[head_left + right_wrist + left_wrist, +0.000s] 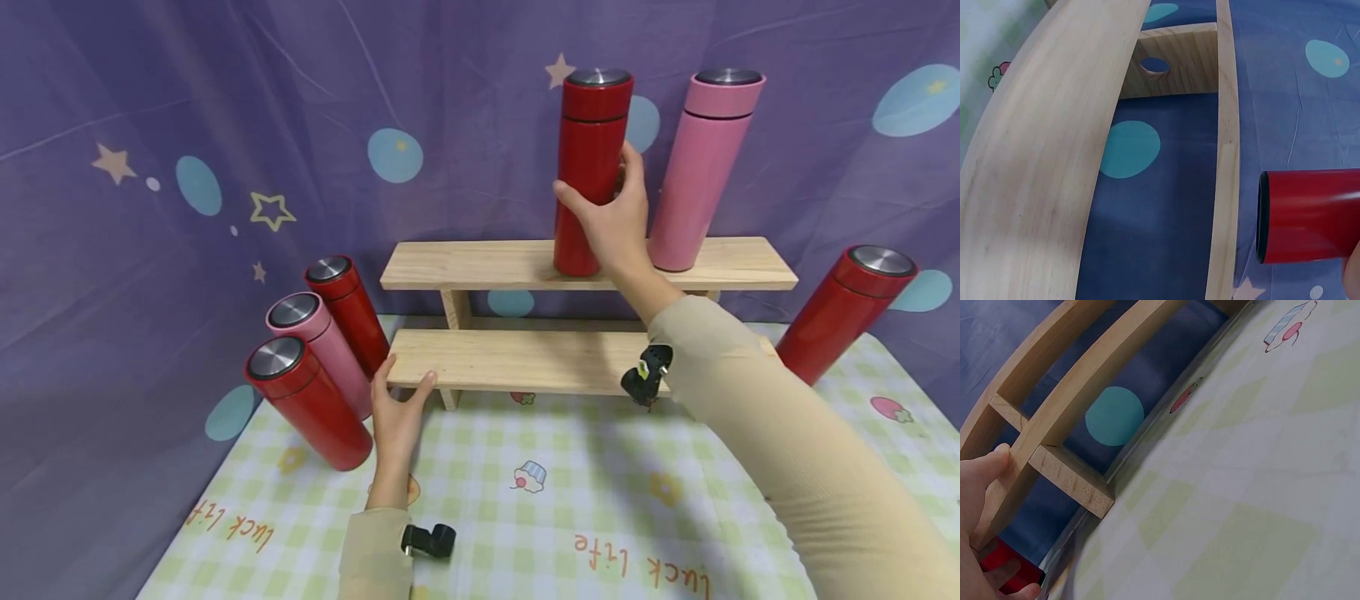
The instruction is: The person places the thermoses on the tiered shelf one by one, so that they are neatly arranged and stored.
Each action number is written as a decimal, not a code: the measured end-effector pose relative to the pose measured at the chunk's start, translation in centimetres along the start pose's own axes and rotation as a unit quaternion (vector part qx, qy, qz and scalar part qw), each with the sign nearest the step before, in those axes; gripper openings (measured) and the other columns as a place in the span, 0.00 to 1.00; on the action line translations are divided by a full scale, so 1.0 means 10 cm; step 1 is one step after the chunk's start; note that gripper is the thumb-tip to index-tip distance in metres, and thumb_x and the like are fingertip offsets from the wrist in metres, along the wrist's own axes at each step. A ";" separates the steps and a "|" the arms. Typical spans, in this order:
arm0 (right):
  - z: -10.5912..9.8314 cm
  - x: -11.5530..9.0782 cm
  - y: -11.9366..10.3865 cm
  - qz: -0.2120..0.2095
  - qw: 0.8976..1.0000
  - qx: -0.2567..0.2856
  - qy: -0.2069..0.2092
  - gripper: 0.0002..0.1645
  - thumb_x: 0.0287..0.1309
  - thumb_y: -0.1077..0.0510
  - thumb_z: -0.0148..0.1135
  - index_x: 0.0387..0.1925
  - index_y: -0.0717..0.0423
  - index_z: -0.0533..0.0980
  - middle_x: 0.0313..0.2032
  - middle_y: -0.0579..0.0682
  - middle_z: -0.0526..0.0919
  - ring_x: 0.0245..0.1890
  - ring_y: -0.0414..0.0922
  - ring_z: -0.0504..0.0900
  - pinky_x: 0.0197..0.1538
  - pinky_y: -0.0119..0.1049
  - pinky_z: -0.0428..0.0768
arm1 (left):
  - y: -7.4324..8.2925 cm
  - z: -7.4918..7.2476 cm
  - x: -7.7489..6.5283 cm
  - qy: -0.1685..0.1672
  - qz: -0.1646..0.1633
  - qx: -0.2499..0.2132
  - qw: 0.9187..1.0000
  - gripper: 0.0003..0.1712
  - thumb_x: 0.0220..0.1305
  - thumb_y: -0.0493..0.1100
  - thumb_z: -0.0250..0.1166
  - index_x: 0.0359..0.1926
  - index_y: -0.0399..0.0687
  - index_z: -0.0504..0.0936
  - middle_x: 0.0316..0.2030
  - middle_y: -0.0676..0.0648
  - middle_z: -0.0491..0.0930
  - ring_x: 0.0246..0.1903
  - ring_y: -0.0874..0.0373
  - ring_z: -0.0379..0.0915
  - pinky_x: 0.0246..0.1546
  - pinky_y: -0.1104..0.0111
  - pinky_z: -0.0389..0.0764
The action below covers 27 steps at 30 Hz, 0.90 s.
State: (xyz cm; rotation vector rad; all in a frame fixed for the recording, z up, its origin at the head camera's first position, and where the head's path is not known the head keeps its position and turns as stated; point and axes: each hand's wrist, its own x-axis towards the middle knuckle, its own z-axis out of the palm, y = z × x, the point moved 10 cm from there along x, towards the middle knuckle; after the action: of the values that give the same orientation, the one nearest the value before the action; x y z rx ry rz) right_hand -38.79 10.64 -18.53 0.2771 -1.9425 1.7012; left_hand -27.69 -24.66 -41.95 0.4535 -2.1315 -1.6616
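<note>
The right hand (617, 218) is grasping a red bottle (592, 150) in its fingers, holding it just above the upper board (472, 263) of the wooden shelf (456, 308); drifting toward the shelf's right end could be toppling the pink bottle (705, 175) standing there. The left hand's (397, 417) fingers are clasping the lower board (517, 358) at the shelf's left end, and I'm worrying that a tug there could be rocking everything.
</note>
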 end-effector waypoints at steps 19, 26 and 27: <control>-0.04 0.15 0.11 0.040 0.999 -0.034 -0.010 0.49 0.51 0.49 0.76 0.71 0.46 0.60 0.60 0.50 0.74 0.58 0.42 0.73 0.59 0.36 0.72 | -0.01 -0.01 0.01 0.002 -0.004 0.010 1.000 0.46 0.57 0.53 0.74 0.73 0.52 0.63 0.72 0.42 0.57 0.73 0.48 0.48 0.70 0.49 0.50; -0.02 0.13 0.15 0.035 0.998 -0.047 -0.017 0.48 0.52 0.48 0.75 0.70 0.47 0.61 0.59 0.50 0.75 0.57 0.42 0.73 0.57 0.36 0.73 | 0.00 -0.03 0.00 0.004 0.001 0.008 1.000 0.46 0.57 0.52 0.75 0.72 0.51 0.64 0.72 0.42 0.57 0.72 0.48 0.49 0.70 0.50 0.51; -0.02 0.12 0.15 0.033 0.998 -0.045 -0.018 0.48 0.52 0.48 0.75 0.70 0.47 0.61 0.59 0.50 0.75 0.57 0.42 0.73 0.57 0.36 0.73 | 0.00 -0.03 0.00 0.004 0.001 0.007 1.000 0.46 0.57 0.52 0.75 0.72 0.51 0.64 0.72 0.42 0.57 0.72 0.48 0.49 0.70 0.50 0.51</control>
State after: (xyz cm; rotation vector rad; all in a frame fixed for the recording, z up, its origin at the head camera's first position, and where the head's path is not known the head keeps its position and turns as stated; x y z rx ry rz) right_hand -40.46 11.34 -19.13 0.2129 -2.0693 1.6552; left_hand -27.54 -24.91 -41.92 0.4609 -2.1384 -1.6429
